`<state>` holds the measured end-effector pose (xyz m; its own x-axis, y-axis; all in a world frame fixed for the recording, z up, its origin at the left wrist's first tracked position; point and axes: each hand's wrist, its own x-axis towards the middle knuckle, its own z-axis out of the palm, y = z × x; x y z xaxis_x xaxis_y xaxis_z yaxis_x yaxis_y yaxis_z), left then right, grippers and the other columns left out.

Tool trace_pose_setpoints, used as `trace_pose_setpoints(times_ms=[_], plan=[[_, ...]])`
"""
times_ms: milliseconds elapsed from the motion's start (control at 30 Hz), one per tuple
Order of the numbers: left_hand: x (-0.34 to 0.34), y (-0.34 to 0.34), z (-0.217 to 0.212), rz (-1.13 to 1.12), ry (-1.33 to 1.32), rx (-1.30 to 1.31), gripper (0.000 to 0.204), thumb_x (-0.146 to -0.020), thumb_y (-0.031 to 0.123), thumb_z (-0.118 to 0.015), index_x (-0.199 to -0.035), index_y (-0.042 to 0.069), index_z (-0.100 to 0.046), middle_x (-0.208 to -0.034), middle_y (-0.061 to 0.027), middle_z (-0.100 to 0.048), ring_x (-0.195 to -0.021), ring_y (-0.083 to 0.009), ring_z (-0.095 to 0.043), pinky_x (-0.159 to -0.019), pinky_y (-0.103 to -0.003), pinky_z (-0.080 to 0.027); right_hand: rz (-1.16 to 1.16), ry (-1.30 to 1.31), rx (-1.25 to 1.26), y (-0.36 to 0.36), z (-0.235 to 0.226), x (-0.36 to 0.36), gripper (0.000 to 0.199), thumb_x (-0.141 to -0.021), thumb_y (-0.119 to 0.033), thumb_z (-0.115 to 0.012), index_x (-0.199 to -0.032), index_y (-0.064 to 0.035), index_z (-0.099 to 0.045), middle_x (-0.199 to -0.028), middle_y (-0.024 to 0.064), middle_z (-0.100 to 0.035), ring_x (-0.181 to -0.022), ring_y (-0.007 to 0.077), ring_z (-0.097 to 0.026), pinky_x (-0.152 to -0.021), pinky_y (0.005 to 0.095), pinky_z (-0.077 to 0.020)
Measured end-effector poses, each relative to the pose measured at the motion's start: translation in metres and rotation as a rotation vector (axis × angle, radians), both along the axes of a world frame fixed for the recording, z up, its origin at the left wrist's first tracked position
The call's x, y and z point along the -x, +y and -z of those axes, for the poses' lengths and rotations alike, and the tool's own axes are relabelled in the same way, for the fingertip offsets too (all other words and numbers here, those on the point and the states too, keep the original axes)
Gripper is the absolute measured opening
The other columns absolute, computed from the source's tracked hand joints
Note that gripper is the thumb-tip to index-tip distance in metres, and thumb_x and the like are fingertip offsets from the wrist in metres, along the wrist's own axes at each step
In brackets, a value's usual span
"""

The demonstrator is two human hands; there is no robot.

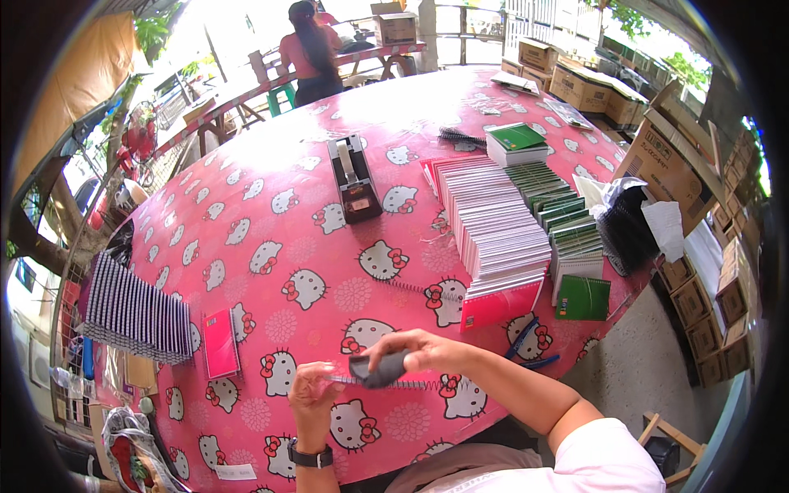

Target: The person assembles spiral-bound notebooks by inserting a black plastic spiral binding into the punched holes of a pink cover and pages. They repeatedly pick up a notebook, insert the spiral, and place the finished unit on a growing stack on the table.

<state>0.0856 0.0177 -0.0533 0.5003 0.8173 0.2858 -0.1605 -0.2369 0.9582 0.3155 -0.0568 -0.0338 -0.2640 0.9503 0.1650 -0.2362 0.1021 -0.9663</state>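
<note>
Pink plastic cloth printed with white cat faces covers the round worktop [271, 205] that I look down on; cardboard boxes stack along the right edge, and another person sits at a far bench.

Left to right, as I count them:

1. One fanned stack of dark striped notebooks [136, 316] at the far left rim.
2. One small pink notebook [220, 343] lying flat just beside that stack.
3. My left hand [312, 403], wrist up, one watch on it. Its grip is narrow, fingertips pinched on the left end of one thin metal spiral binding wire [411, 384].
4. One dark grey hand tool [378, 370], held over the wire by my right hand [419, 352], whose grip is closed around it.
5. One black tape dispenser [353, 177] near the centre, well apart from both hands.
6. One long row of white-edged notebooks with red covers [493, 238], then one row of green-covered notebooks [567, 230] beside it.
7. Two blue pens [526, 345] near the right rim.

Governing relation: the wire's long axis runs left to right, roughly level, between both hands. The tool sits near its left end, just right of my left hand; the free length extends rightward under my right forearm.
</note>
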Motion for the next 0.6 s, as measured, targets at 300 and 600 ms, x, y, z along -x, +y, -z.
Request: trace_pose_setpoints(times_ms=[300, 600], plan=[[0.006, -0.008, -0.017, -0.168, 0.205, -0.062, 0.029, -0.068, -0.012, -0.070, -0.094, 0.001, -0.070, -0.091, -0.0024, -0.059, -0.078, -0.0077, -0.055, -0.066, -0.021, -0.046, 0.107, -0.323, -0.032, -0.005, -0.003, 0.016, 0.048, -0.080, -0.050, -0.067, -0.104, -0.0088, -0.062, -0.103, 0.0083, -0.057, -0.104, 0.0220, -0.048, -0.088, 0.0347, -0.0396], [0.006, -0.005, -0.016, -0.113, 0.136, -0.057, 0.031, -0.068, -0.016, -0.067, -0.095, 0.000, -0.070, -0.092, -0.0038, -0.060, -0.079, -0.0099, -0.058, -0.067, -0.021, -0.049, 0.184, -0.488, 0.037, -0.003, -0.009, 0.005, 0.053, -0.073, -0.050, -0.074, -0.106, -0.0102, -0.064, -0.126, 0.0193, -0.053, -0.117, 0.0317, -0.046, -0.095, 0.0436, -0.0405]])
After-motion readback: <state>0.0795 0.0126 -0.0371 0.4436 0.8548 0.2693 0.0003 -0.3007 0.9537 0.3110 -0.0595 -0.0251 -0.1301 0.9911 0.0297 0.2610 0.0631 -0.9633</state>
